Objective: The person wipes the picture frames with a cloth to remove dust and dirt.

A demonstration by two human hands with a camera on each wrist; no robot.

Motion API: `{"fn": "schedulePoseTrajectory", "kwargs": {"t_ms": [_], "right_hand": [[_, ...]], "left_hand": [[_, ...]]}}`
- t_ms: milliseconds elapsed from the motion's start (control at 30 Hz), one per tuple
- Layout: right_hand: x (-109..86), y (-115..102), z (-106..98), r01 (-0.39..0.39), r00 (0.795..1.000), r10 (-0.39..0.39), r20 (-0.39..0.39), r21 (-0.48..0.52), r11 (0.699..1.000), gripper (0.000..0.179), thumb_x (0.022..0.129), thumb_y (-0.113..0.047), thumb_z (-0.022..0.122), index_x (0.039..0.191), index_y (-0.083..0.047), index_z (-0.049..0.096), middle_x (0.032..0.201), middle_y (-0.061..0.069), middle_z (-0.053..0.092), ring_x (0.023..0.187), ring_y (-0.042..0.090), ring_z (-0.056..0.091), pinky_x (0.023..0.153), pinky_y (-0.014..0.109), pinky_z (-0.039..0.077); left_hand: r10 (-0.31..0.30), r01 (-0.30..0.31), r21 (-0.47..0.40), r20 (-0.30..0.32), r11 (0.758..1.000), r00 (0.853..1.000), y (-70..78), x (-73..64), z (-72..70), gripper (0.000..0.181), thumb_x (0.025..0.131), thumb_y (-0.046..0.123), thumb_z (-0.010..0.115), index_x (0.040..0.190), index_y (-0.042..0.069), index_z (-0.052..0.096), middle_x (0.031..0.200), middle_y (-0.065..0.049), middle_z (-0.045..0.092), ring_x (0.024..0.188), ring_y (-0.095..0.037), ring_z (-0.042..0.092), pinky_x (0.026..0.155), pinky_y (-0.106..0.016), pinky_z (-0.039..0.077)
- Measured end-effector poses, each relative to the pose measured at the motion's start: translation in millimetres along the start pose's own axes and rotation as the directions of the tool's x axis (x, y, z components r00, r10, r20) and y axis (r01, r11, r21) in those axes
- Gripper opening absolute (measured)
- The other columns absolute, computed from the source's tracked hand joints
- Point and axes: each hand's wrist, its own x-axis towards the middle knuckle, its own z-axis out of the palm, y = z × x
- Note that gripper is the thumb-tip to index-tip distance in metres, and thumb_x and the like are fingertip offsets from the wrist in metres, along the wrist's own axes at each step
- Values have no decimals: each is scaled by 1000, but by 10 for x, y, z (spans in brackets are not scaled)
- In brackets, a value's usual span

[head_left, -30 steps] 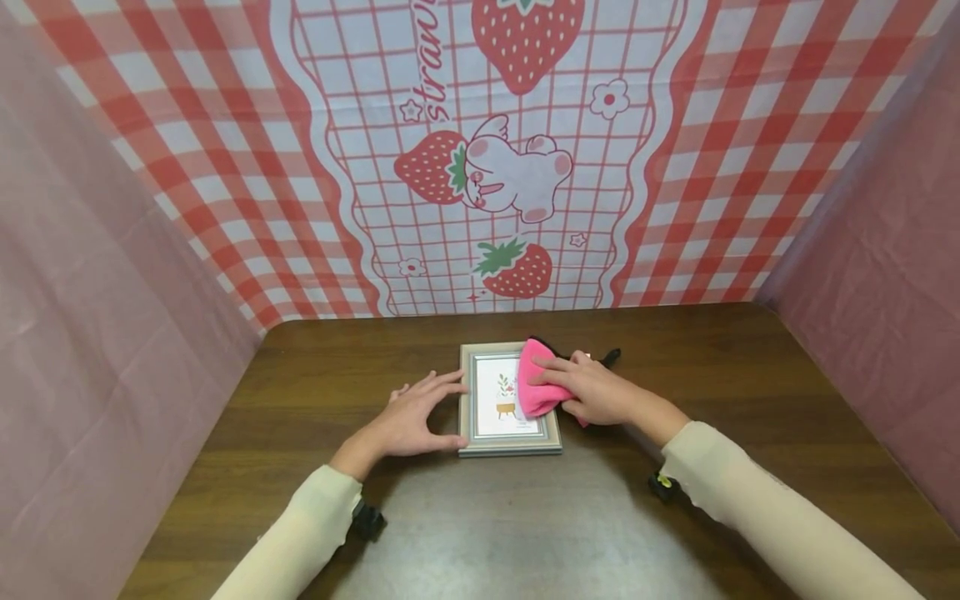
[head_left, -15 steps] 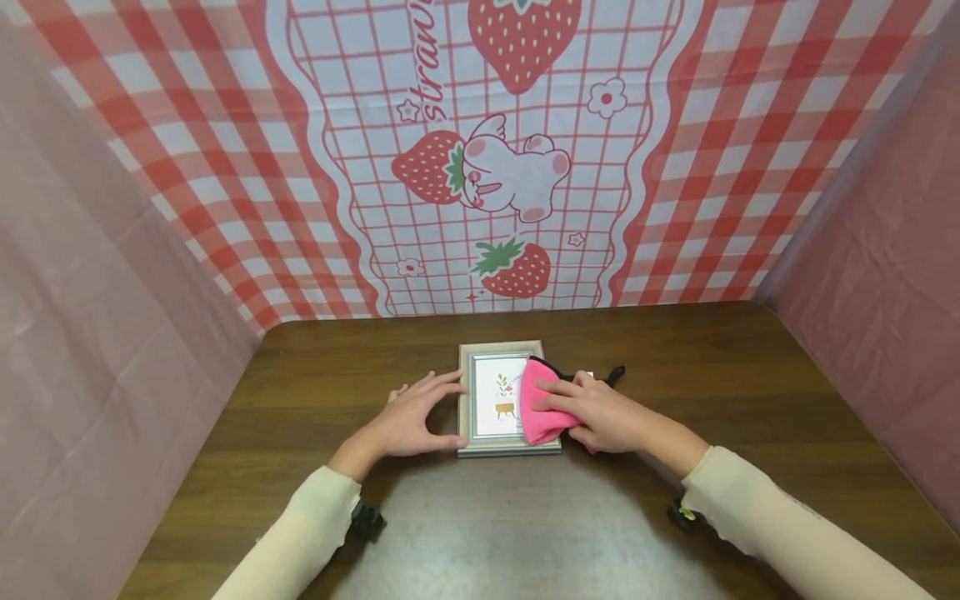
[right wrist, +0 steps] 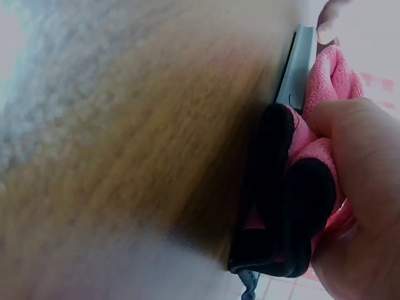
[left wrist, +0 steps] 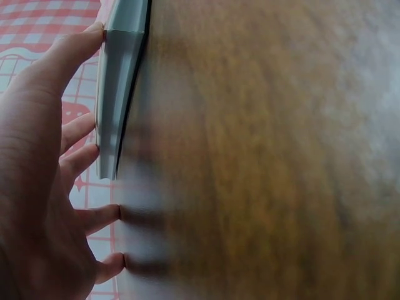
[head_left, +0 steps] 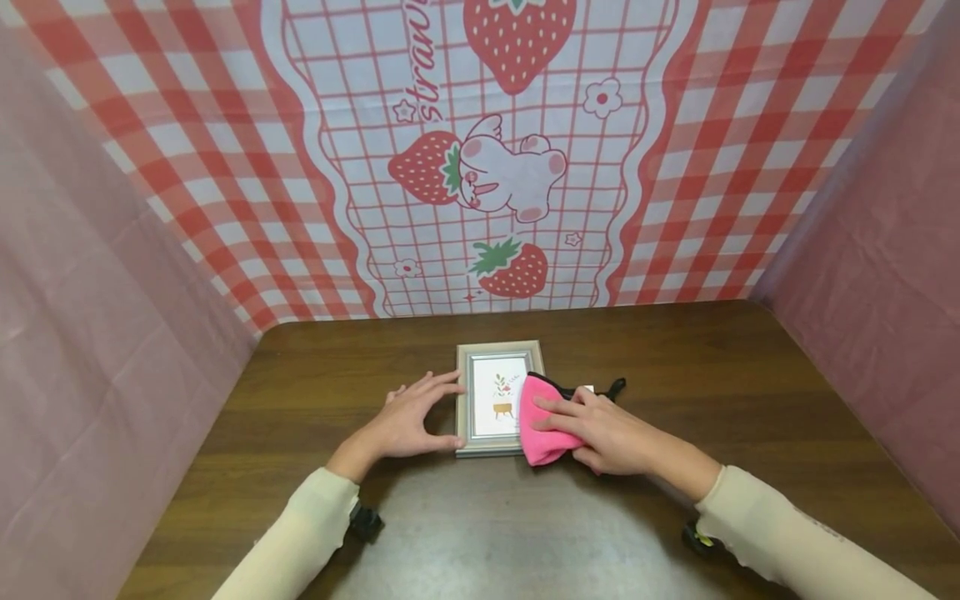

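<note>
- As it lies flat on the surface (head_left: 510,521), the picture frame (head_left: 489,410) sits between both hands, long axis running near to far.
- The pink cloth (head_left: 542,450), bunched in the grip of the right hand (head_left: 613,435), covers the near right corner.
- The left hand (head_left: 403,425) is nearer: digits spread, touching the left edge, unclamped.

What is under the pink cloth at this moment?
In the head view, the picture frame runs beneath the pink cloth, which also extends over the wooden table. The frame's lower right corner and part of the print are covered, so cannot be seen.
</note>
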Motion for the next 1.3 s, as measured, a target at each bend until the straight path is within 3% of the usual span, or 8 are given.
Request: {"fn": "schedulePoseTrajectory", "kwargs": {"t_ms": [267, 500, 700, 967, 1300], "right_hand": [[13, 4, -29, -20, 999, 20, 28, -5, 1000, 65, 94, -12, 89, 155, -26, 70, 157, 5, 72, 109, 17, 54, 85, 34, 49], [56, 59, -124, -3, 999, 1, -51, -42, 999, 64, 93, -11, 91, 151, -27, 72, 155, 6, 74, 101, 14, 51, 77, 24, 42], [122, 173, -292, -36, 993, 32, -117, -31, 999, 60, 91, -5, 89, 146, -25, 75, 146, 7, 78, 100, 15, 51, 75, 25, 44], [187, 291, -490, -81, 982, 73, -173, -40, 996, 59, 90, 1, 85, 144, -22, 76, 148, 8, 76, 100, 18, 53, 75, 29, 45], [299, 364, -475, -124, 975, 115, -190, -37, 992, 55, 92, 2, 82, 143, -17, 76, 151, 10, 75, 103, 23, 56, 79, 34, 48]], "left_hand": [[2, -2, -11, 9, 1000, 1000, 8, -2, 10, 83, 92, 61, 86, 163, 29, 58, 186, 3, 37, 175, -49, 26, 126, -92, 19], [5, -5, -13, 9, 1000, 1000, 10, 8, 24, 84, 92, 62, 85, 164, 29, 57, 186, 4, 37, 175, -48, 26, 126, -92, 19], [3, -3, -15, 2, 1000, 1000, 9, 19, 37, 84, 92, 62, 86, 164, 30, 57, 186, 4, 37, 175, -48, 26, 127, -92, 19], [-6, 6, -18, 5, 1000, 1000, 18, 20, 23, 84, 92, 62, 85, 164, 30, 57, 186, 5, 36, 175, -47, 25, 128, -90, 18], [-9, 10, -16, 13, 1000, 1000, 9, 2, -7, 84, 92, 61, 86, 164, 29, 57, 187, 4, 36, 175, -48, 25, 128, -91, 18]]}}
